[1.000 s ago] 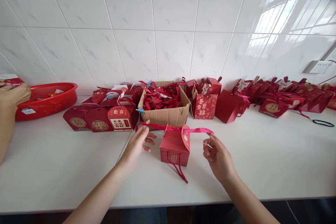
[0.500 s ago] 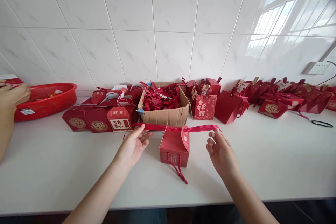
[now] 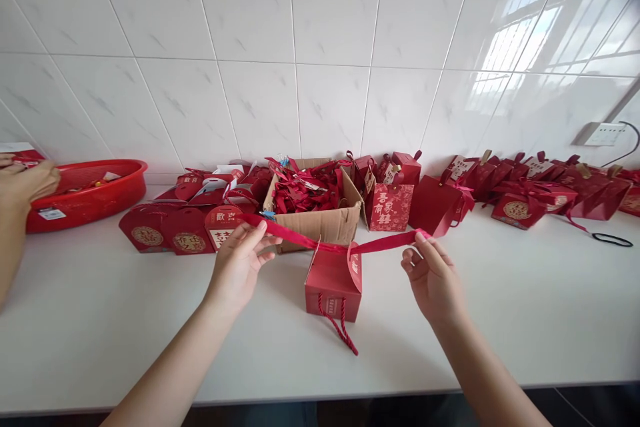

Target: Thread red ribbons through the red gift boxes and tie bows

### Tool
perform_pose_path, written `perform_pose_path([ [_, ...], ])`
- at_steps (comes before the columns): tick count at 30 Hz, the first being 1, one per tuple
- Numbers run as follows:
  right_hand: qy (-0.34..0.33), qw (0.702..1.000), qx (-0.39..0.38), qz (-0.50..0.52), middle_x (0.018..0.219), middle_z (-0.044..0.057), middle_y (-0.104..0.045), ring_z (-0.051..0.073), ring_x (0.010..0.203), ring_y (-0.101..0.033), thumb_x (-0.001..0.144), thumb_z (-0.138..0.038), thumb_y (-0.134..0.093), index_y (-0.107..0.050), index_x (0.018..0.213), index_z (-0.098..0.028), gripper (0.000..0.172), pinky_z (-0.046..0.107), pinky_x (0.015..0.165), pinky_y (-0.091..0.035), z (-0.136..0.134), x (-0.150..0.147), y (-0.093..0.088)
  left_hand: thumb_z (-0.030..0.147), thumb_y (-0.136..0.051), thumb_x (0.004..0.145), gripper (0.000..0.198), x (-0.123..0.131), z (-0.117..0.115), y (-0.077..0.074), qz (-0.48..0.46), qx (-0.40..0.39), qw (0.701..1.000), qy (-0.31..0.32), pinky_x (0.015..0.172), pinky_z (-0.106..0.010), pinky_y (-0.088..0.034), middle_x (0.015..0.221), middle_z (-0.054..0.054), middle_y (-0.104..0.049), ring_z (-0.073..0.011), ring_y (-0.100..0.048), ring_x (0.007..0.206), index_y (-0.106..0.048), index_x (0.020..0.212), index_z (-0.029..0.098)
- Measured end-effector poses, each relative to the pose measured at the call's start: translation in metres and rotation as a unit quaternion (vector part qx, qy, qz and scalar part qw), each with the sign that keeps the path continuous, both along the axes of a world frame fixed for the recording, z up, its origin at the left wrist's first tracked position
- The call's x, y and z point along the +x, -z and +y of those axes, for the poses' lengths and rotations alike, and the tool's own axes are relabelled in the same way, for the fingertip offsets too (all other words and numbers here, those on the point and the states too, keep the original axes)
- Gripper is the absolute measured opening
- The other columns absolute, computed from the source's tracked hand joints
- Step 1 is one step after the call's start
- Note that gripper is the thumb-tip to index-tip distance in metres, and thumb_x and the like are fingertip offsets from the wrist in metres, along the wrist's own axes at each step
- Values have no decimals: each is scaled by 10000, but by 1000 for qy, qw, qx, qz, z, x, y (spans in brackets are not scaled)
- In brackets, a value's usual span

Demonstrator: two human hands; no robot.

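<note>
A red gift box [image 3: 332, 280] stands upright on the white table in front of me, its twisted cord handle hanging down the near side onto the tabletop. Across its top runs a red ribbon [image 3: 383, 242], passing by the raised side flaps. My left hand [image 3: 239, 260] pinches one end of the ribbon to the left of the box. At the right, my right hand [image 3: 436, 273] pinches the other end between thumb and forefinger. Both ends are lifted, so the ribbon dips in a shallow V at the box.
Behind the box stands a cardboard carton [image 3: 320, 219] of red ribbons. Finished-looking red boxes [image 3: 170, 227] cluster at left, more boxes [image 3: 517, 207] at right. A red plastic basin [image 3: 95, 203] sits far left, beside another person's hands [image 3: 30, 180]. A black loop [image 3: 613, 239] lies at right.
My hands have moved apart and slightly up, the left one further left, the right one further right. The ribbon is drawn out longer on both sides. The box stays in place.
</note>
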State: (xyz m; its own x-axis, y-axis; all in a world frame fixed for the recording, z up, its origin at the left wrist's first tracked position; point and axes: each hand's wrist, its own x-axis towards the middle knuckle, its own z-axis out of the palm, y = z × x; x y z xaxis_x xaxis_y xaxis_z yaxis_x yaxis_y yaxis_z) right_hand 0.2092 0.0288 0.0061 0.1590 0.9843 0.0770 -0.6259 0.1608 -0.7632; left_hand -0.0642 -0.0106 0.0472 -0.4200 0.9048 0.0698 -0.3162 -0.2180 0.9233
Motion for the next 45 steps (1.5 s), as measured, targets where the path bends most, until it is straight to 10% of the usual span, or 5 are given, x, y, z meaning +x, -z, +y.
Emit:
perform_pose_path([
  [10,26,966,161,-198,615,-20,-565,89,555,-482,748,-339,-717,-646,760,-199,157,225,517,-392,15,-6,-65,343,-710,720,193,25,13,-51,222,153,963,-24,500,-208,-473,743,6,-592,-127,-539,669,-645,790,175],
  [20,-25,919,247,-307,661,-22,-567,99,602,-517,784,-351,-664,-624,728,-183,182,237,548,-417,16,-27,-102,324,-689,731,169,51,22,-72,300,171,938,18,476,-204,-445,648,19,-582,-101,-509,535,-645,796,175],
  [45,-128,934,244,-227,821,7,-707,125,768,-645,764,-309,-695,-716,828,-213,118,257,689,-523,30,-35,-119,326,-696,731,162,65,32,-87,267,191,944,13,453,-183,-412,618,24,-539,-89,-477,528,-646,748,172],
])
